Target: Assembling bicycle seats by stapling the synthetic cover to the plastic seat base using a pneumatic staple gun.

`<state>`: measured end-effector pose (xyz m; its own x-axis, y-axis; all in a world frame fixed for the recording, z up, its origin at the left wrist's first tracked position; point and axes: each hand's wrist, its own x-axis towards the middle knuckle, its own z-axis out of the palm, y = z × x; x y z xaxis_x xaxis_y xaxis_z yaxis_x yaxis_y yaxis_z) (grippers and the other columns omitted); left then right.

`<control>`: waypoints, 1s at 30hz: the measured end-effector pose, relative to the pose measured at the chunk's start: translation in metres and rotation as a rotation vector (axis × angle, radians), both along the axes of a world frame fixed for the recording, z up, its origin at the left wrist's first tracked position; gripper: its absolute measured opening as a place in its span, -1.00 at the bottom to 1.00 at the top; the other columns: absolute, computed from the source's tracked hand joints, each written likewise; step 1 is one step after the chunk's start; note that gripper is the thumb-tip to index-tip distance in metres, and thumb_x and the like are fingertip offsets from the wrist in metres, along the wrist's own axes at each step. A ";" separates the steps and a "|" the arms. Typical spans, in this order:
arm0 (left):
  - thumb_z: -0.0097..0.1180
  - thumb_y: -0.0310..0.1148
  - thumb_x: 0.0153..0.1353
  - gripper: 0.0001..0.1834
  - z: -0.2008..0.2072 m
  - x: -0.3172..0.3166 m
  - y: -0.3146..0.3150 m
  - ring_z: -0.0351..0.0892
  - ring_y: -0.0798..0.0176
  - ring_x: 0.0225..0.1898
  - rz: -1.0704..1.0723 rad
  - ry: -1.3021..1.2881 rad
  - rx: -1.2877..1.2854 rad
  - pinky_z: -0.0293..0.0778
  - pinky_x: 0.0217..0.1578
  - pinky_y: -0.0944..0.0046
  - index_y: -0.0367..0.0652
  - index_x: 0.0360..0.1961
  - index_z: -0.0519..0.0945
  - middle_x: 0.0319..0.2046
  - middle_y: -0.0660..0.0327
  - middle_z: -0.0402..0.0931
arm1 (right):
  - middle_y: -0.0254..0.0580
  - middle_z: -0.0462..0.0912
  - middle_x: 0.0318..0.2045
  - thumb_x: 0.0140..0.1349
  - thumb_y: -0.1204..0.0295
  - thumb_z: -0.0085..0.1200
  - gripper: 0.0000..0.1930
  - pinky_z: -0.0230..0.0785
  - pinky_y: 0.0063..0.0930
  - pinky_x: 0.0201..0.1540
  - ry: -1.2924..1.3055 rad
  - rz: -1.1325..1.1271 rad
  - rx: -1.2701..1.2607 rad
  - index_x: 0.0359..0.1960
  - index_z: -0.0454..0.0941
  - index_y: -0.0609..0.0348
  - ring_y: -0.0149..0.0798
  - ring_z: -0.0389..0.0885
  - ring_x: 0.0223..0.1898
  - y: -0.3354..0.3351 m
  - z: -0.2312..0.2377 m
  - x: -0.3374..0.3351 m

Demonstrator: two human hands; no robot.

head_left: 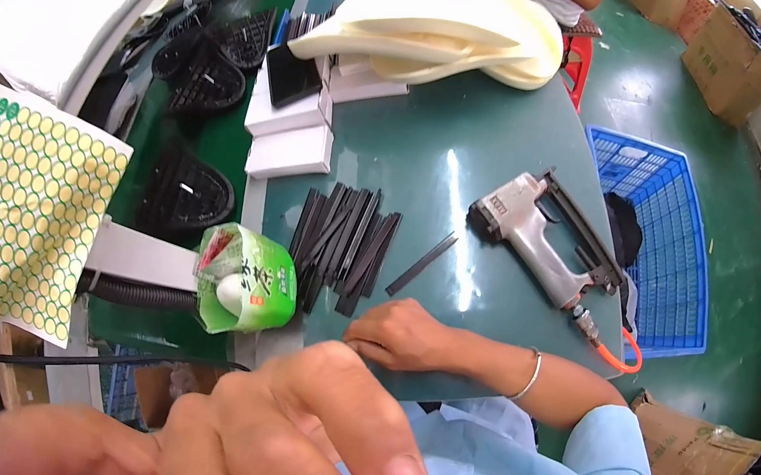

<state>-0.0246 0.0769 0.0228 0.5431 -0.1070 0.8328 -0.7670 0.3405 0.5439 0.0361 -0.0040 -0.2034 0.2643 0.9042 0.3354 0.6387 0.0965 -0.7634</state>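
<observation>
I've got the left hand (266, 440) open, loosely curled, apparently bare; right hand (400, 333) folded on table (396, 145), contents can't tell. From it: twelve o'clock, one lone black strip (421, 265); ten-to-eleven, strip pile (354, 243), overlapping, roughly a dozen; one-to-two, one air stapler (533, 240), untouched. Progress, my guess: none done, all strips left loose.

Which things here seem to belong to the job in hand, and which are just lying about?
Likely job, being nearest the right hand:
pile of black strips
single black strip
pneumatic gun

Probably just lying about, though I can't be sure:
green packet
oval-patterned sheet
cream-coloured pieces
white boxes
blue basket
</observation>
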 end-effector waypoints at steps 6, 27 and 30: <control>-0.08 -0.43 0.32 -0.59 -0.003 0.000 0.001 0.55 0.37 -0.22 0.059 -0.022 -0.027 0.27 -0.02 0.28 -0.09 0.20 0.29 -0.23 0.32 0.58 | -0.13 0.56 -0.49 0.12 0.40 0.06 -0.89 0.37 -0.16 -0.37 -0.004 -0.008 0.014 -0.34 0.53 0.12 -0.04 0.55 -0.40 0.000 0.000 -0.001; -0.01 -0.59 0.25 -0.62 -0.021 -0.020 0.009 0.36 0.47 0.12 0.311 -0.358 -0.218 0.30 0.08 0.52 -0.15 0.10 0.45 0.15 0.31 0.38 | -0.10 0.56 -0.49 0.12 0.38 0.02 -0.87 0.36 -0.11 -0.36 0.031 -0.021 -0.023 -0.43 0.48 0.16 0.00 0.55 -0.36 -0.001 0.001 0.000; -0.01 -0.53 0.26 -0.59 -0.026 -0.008 -0.004 0.35 0.41 0.16 0.628 -0.433 -0.408 0.31 0.10 0.46 -0.09 0.16 0.42 0.22 0.27 0.33 | -0.10 0.56 -0.50 0.11 0.38 0.03 -0.88 0.36 -0.11 -0.36 0.046 -0.021 0.000 -0.43 0.48 0.16 0.01 0.55 -0.37 -0.001 -0.001 -0.001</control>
<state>-0.0329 0.0729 -0.0033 0.0273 0.4587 0.8882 -0.9899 -0.1112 0.0879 0.0347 -0.0048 -0.2044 0.2979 0.8984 0.3227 0.6051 0.0837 -0.7917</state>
